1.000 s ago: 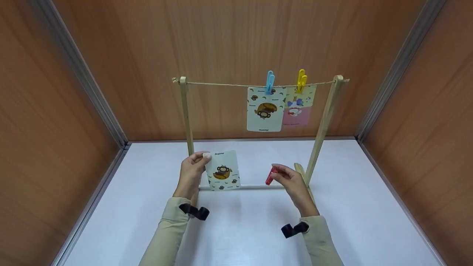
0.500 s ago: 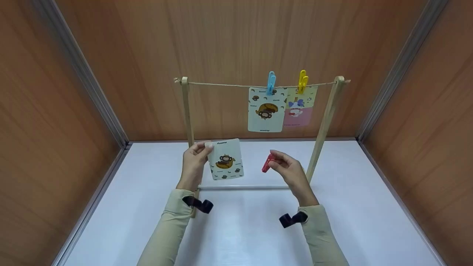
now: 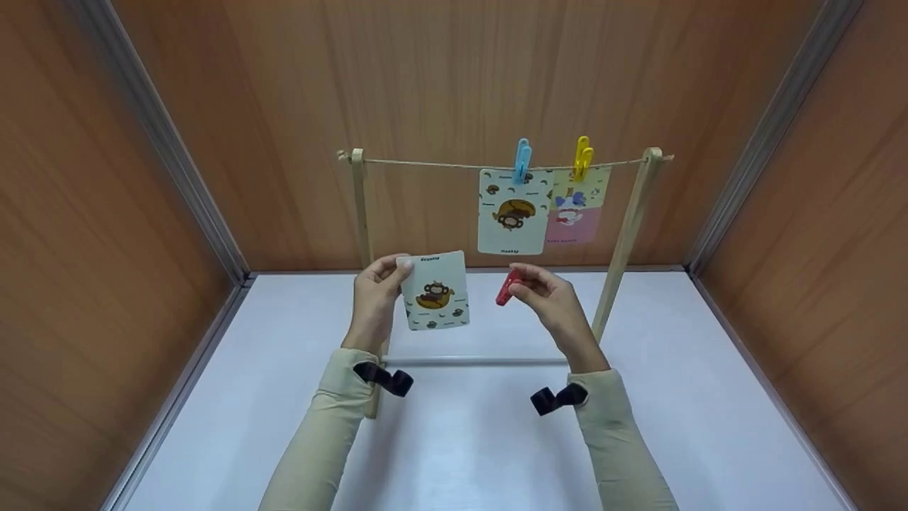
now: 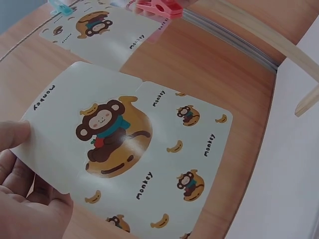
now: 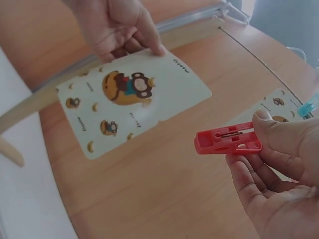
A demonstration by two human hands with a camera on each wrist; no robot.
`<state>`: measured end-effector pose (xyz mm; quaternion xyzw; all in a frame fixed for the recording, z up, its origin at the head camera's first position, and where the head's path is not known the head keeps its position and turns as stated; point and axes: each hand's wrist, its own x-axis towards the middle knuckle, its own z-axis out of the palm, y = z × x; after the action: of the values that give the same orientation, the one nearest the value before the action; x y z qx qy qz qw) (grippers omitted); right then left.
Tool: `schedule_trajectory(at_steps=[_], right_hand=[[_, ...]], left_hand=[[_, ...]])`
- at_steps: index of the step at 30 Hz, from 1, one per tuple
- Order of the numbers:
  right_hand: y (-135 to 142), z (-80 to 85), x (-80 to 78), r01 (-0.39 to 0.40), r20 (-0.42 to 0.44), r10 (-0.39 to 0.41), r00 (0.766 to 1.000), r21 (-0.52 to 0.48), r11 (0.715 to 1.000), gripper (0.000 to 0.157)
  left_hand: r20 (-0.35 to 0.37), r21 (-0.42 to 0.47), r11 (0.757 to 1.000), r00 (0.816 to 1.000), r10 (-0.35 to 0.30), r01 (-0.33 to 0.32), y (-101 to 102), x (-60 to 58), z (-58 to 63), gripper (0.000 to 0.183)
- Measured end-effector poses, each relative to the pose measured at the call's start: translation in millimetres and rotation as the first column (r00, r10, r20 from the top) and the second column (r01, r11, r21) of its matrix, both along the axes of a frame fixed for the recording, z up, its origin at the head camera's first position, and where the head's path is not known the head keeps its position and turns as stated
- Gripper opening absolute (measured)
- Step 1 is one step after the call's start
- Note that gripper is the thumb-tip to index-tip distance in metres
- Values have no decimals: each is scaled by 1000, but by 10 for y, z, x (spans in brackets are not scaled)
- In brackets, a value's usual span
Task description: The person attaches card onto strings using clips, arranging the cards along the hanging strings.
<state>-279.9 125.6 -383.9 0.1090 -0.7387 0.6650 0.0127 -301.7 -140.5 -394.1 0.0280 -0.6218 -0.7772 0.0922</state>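
My left hand (image 3: 377, 294) pinches a white monkey-and-banana card (image 3: 437, 294) by its upper left corner, in front of the rack's left post. The left wrist view shows the card (image 4: 114, 134) large, thumb on its face and fingers behind. To the right of it, my right hand (image 3: 553, 305) holds a red clothespin (image 3: 508, 287) between thumb and fingers, its nose pointing toward the card. A metal spring shows on the clothespin (image 5: 229, 139) in the right wrist view. Both hands are below the string (image 3: 425, 164).
A blue clothespin (image 3: 523, 160) hangs a similar monkey card (image 3: 512, 227) on the string. Beside it a yellow clothespin (image 3: 582, 160) holds a yellow-and-pink card (image 3: 574, 226). Wooden posts (image 3: 628, 234) carry the string over a white table (image 3: 454, 440), with wood-grain walls (image 3: 425, 78) around.
Both hands have risen toward the string, the left with the monkey card and the right with the red clothespin. The right hand has also shifted slightly left. The hanging cards stay put.
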Motion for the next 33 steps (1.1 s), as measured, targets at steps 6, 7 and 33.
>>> schedule_trajectory(at_steps=[6, 7, 33], right_hand=[[-44, 165, -34, -13, -21, 13, 1000, -3, 1000, 43], [-50, 187, -39, -13, -17, 13, 1000, -1, 1000, 43], [-206, 744, -203, 16, -128, -12, 992, 30, 999, 47]], left_hand=[[-22, -13, 1000, 1000, -6, 6, -7, -19, 95, 27], [-27, -16, 1000, 1000, -8, 7, -10, -18, 111, 27], [-110, 34, 999, 994, -10, 14, 16, -169, 508, 23]])
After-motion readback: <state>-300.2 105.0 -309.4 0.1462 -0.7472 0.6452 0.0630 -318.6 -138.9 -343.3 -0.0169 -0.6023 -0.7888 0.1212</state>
